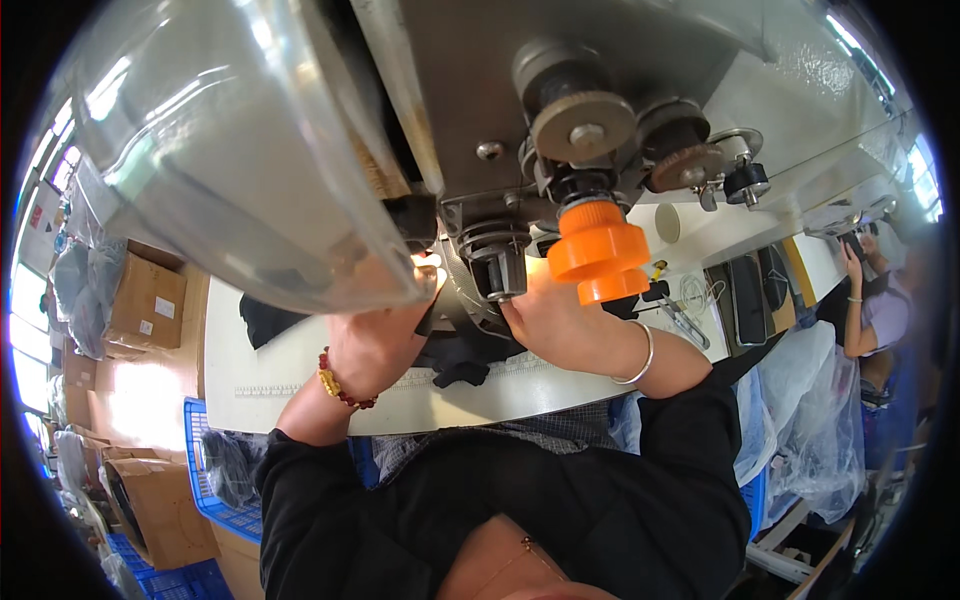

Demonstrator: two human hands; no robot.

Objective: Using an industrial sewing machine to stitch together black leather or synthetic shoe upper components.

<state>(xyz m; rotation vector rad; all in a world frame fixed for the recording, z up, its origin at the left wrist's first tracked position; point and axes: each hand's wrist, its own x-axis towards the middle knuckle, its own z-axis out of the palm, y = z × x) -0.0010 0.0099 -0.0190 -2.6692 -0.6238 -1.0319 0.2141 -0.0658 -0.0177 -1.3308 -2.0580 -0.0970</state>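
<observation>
A sewing machine head (pixel 490 165) with metal tension discs and an orange knob (pixel 597 245) fills the upper middle. Beneath it, black fabric (pixel 462 352) lies bunched on the white table. My left hand (pixel 378 342), with a red-bead bracelet at the wrist, is closed at the fabric's left side, its fingertips partly behind the machine. From the right, my right hand (pixel 562 318) curls in at the fabric, thumb beside the machine's lower part; its other fingers are mostly hidden. A silver bangle circles that wrist.
A large clear plastic cover (pixel 230 170) hangs at upper left. Another black piece (pixel 268 318) lies on the white table (pixel 300 385). Blue baskets (pixel 200 455) and cardboard boxes (pixel 148 300) stand left. Clear plastic bags (pixel 815 430) and a co-worker (pixel 885 315) are at right.
</observation>
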